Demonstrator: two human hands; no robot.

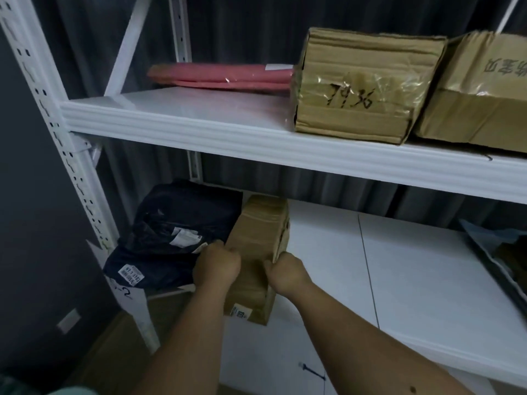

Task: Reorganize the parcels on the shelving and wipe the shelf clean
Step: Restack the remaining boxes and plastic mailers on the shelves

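Currently both hands, left hand (217, 267) and right hand (286, 270), grasp the narrow cardboard parcel (258, 252) with curled fingers at the lower shelf's (399, 280) near-left edge. Risk: overhanging, it may tip floorward if released.

3 cardboard boxes (359, 86), 2 black poly bags (174, 223), 2 pink mailers (222, 76), 2 shelves (228, 135), 2 hands (216, 266)
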